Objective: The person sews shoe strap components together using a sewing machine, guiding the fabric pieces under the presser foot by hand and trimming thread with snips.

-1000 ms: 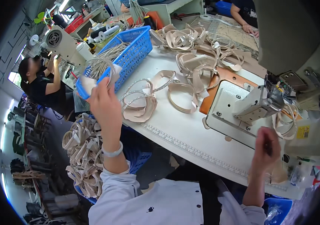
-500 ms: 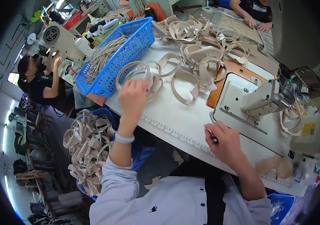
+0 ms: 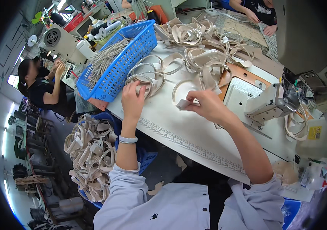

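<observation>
Beige strap loops with clear, shiny edging lie in a heap across the white sewing table. My right hand (image 3: 208, 106) pinches the near end of one loose strap loop (image 3: 177, 91), where a pale tab hangs. Just left of it, my left hand (image 3: 133, 100) is at the near edge of a small pile of loops (image 3: 154, 73). Its fingers are slightly apart and grip nothing that I can see. To the right of my right hand stands the head of a sewing machine (image 3: 272, 101) on its metal plate.
A blue basket (image 3: 123, 59) of thin cords stands at the left of the table. Below it, another container overflows with strap loops (image 3: 92, 153). A ruler strip (image 3: 182, 142) runs along the front edge. Two co-workers (image 3: 42, 86) sit nearby, one left, one across.
My right hand has moved left and away from me, from the front edge to the loose loop, and taken its end. My left hand has drawn slightly back; the loops by it have shifted.
</observation>
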`<state>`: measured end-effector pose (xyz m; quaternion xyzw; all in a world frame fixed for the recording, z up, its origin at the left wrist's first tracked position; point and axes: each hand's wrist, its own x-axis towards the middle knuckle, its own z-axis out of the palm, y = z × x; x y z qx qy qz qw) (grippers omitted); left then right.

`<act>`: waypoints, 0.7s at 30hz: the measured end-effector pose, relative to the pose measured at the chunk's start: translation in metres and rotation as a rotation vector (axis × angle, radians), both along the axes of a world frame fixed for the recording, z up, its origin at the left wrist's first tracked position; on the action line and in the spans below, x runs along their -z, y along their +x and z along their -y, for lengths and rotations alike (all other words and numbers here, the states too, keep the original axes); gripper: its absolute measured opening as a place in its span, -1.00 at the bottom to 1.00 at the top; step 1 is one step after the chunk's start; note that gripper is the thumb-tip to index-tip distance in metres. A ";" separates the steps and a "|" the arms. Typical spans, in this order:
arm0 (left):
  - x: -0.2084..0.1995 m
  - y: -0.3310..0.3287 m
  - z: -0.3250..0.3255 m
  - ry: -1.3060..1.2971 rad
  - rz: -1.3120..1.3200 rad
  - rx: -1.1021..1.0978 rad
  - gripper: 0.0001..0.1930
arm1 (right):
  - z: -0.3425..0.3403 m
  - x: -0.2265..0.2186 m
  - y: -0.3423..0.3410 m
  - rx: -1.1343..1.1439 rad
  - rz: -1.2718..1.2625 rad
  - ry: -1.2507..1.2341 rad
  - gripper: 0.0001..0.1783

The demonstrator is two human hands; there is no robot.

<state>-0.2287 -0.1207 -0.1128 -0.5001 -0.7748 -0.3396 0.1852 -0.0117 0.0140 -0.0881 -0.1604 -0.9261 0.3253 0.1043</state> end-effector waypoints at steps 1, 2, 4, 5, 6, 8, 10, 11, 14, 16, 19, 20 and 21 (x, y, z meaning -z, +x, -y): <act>0.000 0.000 0.003 -0.038 0.083 -0.008 -0.81 | 0.008 -0.009 0.010 -0.024 -0.054 -0.166 -0.80; 0.000 0.003 0.004 -0.038 0.087 -0.004 -0.81 | 0.015 -0.016 0.021 -0.038 -0.108 -0.333 -0.82; -0.006 0.015 0.006 0.051 -0.127 -0.120 -0.83 | 0.029 -0.018 0.047 -0.098 -0.103 -0.140 -0.84; -0.010 0.025 0.004 0.098 -0.230 -0.169 -0.84 | 0.036 -0.017 0.060 -0.156 -0.097 0.054 -0.86; -0.015 0.042 0.002 0.098 -0.222 -0.153 -0.84 | 0.045 -0.015 0.067 -0.139 -0.090 0.053 -0.86; -0.026 0.092 -0.002 0.090 0.493 0.275 -0.83 | 0.066 -0.012 0.076 -0.113 0.251 0.504 -0.86; -0.026 0.120 -0.009 -0.281 1.043 0.660 -0.83 | 0.083 -0.013 0.075 -0.096 0.269 0.578 -0.85; -0.027 0.133 -0.016 -0.289 1.051 0.673 -0.83 | 0.090 -0.013 0.074 -0.076 0.286 0.659 -0.83; -0.035 0.153 -0.035 -0.593 1.289 0.835 -0.80 | 0.100 -0.013 0.075 -0.049 0.281 0.764 -0.80; -0.037 0.162 -0.038 -0.460 1.395 0.858 -0.80 | 0.103 -0.013 0.080 -0.073 0.225 0.812 -0.77; -0.049 0.164 -0.035 -0.421 1.411 0.948 -0.81 | 0.086 -0.034 0.111 -0.066 -0.385 0.291 -0.71; -0.057 0.163 -0.027 -0.448 1.377 1.015 -0.81 | 0.080 -0.042 0.122 0.124 -0.546 0.235 -0.67; -0.065 0.165 -0.023 -0.475 1.342 1.080 -0.81 | 0.073 -0.052 0.132 0.315 -0.705 0.173 -0.63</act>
